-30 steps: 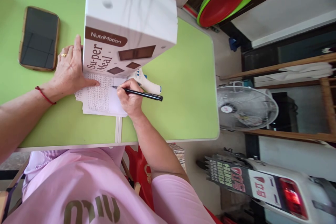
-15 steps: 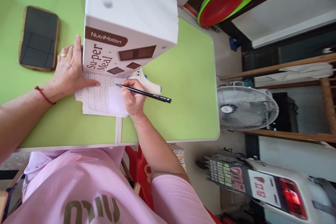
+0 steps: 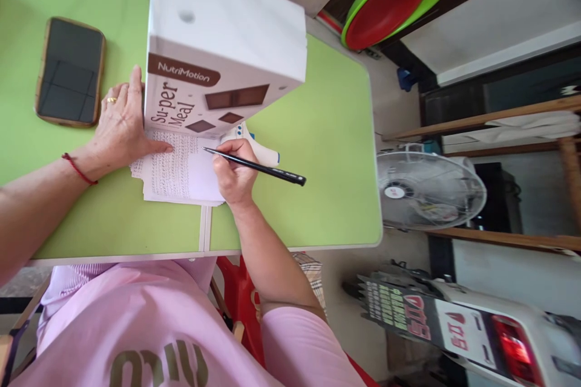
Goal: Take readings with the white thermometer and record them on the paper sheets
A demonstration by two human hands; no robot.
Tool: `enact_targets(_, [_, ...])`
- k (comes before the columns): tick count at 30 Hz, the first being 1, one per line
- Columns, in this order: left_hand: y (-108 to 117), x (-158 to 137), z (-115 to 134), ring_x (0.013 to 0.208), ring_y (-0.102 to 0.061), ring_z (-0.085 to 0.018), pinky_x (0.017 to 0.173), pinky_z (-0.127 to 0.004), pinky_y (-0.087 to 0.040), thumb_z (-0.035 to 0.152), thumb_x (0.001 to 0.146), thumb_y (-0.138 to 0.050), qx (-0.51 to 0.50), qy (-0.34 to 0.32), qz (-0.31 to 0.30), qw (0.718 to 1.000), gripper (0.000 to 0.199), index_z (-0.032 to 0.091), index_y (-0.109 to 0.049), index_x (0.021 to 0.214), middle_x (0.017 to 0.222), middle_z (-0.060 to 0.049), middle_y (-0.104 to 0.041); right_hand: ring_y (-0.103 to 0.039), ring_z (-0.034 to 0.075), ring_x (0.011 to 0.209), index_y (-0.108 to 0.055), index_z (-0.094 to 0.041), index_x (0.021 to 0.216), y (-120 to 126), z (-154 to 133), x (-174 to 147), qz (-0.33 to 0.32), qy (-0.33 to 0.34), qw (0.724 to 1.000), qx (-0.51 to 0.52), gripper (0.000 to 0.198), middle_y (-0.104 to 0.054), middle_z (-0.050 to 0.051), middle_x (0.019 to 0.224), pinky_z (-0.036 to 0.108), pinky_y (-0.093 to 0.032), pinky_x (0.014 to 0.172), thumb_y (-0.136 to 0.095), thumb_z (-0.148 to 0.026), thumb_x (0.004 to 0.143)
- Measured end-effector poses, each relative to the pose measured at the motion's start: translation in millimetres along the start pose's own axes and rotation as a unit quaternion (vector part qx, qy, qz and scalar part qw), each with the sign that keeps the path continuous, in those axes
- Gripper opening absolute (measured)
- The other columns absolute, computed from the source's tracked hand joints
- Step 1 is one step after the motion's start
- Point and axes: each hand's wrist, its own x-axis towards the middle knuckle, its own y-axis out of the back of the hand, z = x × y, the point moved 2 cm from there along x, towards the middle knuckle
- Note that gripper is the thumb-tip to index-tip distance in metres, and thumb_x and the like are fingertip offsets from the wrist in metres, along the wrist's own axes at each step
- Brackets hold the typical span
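- Since the earlier frame, the right hand (image 3: pixel 236 174) and its pen (image 3: pixel 272 170) have shifted a little to the right over the paper (image 3: pixel 202 184).
- Of the two hands, the right is closed around the pen, tip toward the page and barrel slanting right; whether the tip touches, I cannot tell.
- The left hand (image 3: pixel 118 127) is spread, holding nothing: its thumb rests on the paper's left part, its fingers lie along the box's left edge.
- The paper lies on the green desk (image 3: pixel 331 193), near the front edge, with dense handwritten rows on the left and middle and a bare strip at right.
- The white box (image 3: pixel 227 24), marked "NutriMotion", stands just behind the paper, hiding its far edge.
- A white device (image 3: pixel 263 152) pokes out beside the box, behind the right hand.
- A phone (image 3: pixel 69 71) lies left of the box, near the left hand.
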Motion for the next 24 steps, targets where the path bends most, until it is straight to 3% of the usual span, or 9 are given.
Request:
enact_targets(2, [0,0,-1,0.161,-0.032,-0.047,0.136,-0.058,-0.021,0.054,0.073,-0.09,-0.006,-0.005,0.005,1.0,0.117,0.011,-0.033,0.167,0.17,-0.022,-0.04,-0.045,0.009,0.053,-0.057,-0.025,0.087,1,-2,1,0.009,0.022,1.0,0.008,0.022,-0.053,-0.007,0.068,0.024,-0.039,0.05,-0.063,-0.044,0.094])
enact_targets(7, [-2,0,-4,0.159,-0.032,-0.049,0.134,-0.062,-0.021,0.065,0.071,-0.085,-0.013,-0.011,0.008,1.0,0.125,-0.001,-0.034,0.163,0.168,-0.03,-0.039,-0.053,0.009,0.055,-0.061,-0.024,0.087,2,-4,2,0.029,0.05,0.998,0.029,0.018,-0.058,-0.006,0.069,0.023,-0.044,0.052,-0.064,-0.039,0.096])
enact_targets(11, [-6,3,-14,0.158,-0.033,-0.05,0.134,-0.065,-0.02,0.078,0.068,-0.084,-0.05,-0.038,0.027,0.998,0.122,0.01,-0.042,0.161,0.166,-0.022,-0.044,-0.057,0.01,0.057,-0.064,-0.024,0.091,4,-4,1,0.013,0.028,0.999,0.012,0.015,-0.061,-0.005,0.07,0.025,-0.048,0.055,-0.061,-0.039,0.094])
enact_targets(18, [-5,4,-9,0.156,-0.037,-0.054,0.129,-0.072,-0.025,0.047,0.066,-0.101,-0.014,-0.038,0.023,0.999,0.121,0.003,-0.037,0.159,0.165,-0.035,-0.041,-0.051,0.011,0.056,-0.062,-0.024,0.09,3,-7,2,-0.006,0.014,1.0,-0.008,0.013,-0.061,-0.004,0.072,0.027,-0.046,0.054,-0.061,-0.037,0.087])
enact_targets(24, [-7,7,-13,0.157,-0.031,-0.058,0.129,-0.074,-0.021,0.048,0.065,-0.101,-0.038,-0.05,0.015,0.998,0.126,-0.002,-0.034,0.16,0.166,-0.038,-0.037,-0.052,0.012,0.061,-0.061,-0.025,0.093,3,-5,3,0.008,0.012,1.0,-0.019,0.019,-0.06,-0.003,0.076,0.028,-0.048,0.057,-0.061,-0.043,0.091])
